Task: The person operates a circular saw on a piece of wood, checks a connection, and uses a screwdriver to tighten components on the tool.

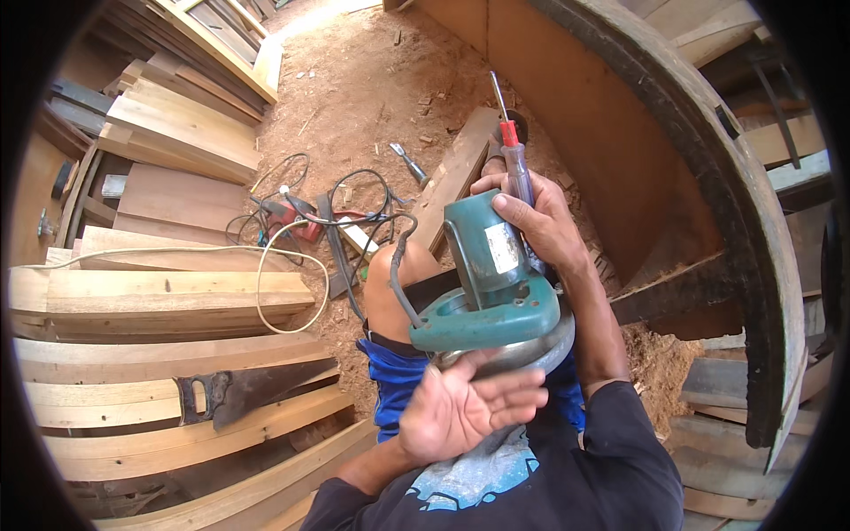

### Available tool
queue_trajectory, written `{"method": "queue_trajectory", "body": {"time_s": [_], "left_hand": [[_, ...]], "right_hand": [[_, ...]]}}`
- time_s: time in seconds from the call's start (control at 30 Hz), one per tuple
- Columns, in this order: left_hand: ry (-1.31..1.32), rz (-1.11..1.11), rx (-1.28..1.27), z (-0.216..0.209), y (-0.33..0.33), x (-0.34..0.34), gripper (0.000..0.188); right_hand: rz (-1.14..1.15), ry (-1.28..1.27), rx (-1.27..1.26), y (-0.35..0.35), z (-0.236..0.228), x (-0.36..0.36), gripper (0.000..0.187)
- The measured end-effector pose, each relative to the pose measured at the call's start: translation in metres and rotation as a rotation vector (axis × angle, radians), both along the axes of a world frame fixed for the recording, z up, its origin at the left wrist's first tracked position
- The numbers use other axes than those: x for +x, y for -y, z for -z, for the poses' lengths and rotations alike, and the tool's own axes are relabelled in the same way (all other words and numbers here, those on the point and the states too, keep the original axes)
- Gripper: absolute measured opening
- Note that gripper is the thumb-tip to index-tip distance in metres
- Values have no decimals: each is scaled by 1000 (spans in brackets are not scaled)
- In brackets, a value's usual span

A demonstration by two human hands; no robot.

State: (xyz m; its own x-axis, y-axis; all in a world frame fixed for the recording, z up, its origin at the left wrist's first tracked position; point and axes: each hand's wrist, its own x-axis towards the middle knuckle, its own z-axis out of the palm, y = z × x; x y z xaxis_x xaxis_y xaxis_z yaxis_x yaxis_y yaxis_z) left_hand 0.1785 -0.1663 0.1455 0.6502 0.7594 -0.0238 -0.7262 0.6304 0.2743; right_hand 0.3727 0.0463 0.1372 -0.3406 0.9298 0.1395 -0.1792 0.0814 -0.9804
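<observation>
A green circular saw [482, 323] with a rounded metal guard [553, 345] is in my lap, tilted, its motor housing [487, 239] pointing away from me. My right hand [544, 217] presses its thumb on the housing. The same hand grips a screwdriver [513, 155] with a clear handle, red collar and steel shaft pointing up and away. My left hand [469, 403] is open just below the guard, palm up, fingers stretched and slightly blurred. Whether its fingertips touch the guard I cannot tell. A black cord [403, 257] leaves the saw's handle to the left.
Stacked planks [177, 296] line the left side, with a handsaw [257, 389] lying on them. A red power tool [297, 219], tangled cables and a dark-handled tool [409, 164] lie on the sawdust-covered floor [354, 80]. A large curved wooden piece [761, 239] rises on the right.
</observation>
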Motion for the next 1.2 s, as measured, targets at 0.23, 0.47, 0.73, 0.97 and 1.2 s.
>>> {"method": "queue_trajectory", "body": {"time_s": [0.23, 0.47, 0.73, 0.97, 1.2], "left_hand": [[-60, -281, -105, -24, -16, 39, 78], [-175, -114, 238, -60, -57, 1, 47], [-790, -226, 398, -125, -150, -40, 41], [-964, -49, 499, -116, -201, -52, 38], [-1171, 145, 657, -105, -209, -43, 50]], "right_hand": [[121, 36, 30, 22, -10, 7, 32], [430, -424, 164, 30, -32, 12, 16], [529, -685, 340, 75, -52, 0, 12], [415, -396, 186, 114, 8, 7, 15], [477, 255, -46, 127, -9, 59, 29]]}}
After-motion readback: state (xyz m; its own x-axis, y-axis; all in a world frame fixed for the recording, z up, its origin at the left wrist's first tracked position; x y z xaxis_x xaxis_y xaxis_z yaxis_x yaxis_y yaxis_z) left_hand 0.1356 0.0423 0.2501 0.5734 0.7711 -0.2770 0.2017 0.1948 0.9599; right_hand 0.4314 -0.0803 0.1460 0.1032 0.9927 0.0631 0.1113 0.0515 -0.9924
